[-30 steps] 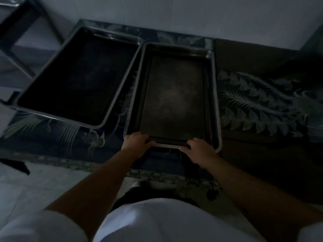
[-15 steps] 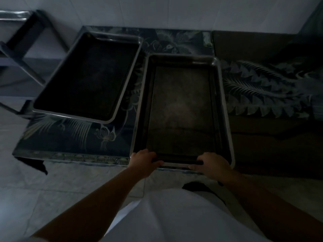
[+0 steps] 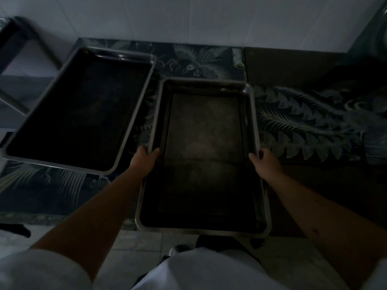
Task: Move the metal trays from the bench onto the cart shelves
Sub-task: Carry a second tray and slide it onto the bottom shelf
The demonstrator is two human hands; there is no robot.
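Two dark metal trays are in the dim head view. The right tray (image 3: 207,143) is long and rectangular, and its near end hangs out past the bench edge toward me. My left hand (image 3: 144,159) grips its left rim about halfway along. My right hand (image 3: 262,159) grips the right rim opposite. The left tray (image 3: 79,109) lies slanted on the bench (image 3: 52,189), untouched. A metal frame (image 3: 18,59), perhaps the cart, shows blurred at the far left.
The bench wears a dark cloth with a pale feather and bird pattern (image 3: 303,126). A white tiled wall (image 3: 209,17) runs behind it. Pale floor tiles (image 3: 129,243) lie below the bench edge. A dark rounded object (image 3: 374,38) sits at the far right.
Both hands moved from the tray's near end to its long sides. The right tray has slid toward me and now overhangs the bench edge.
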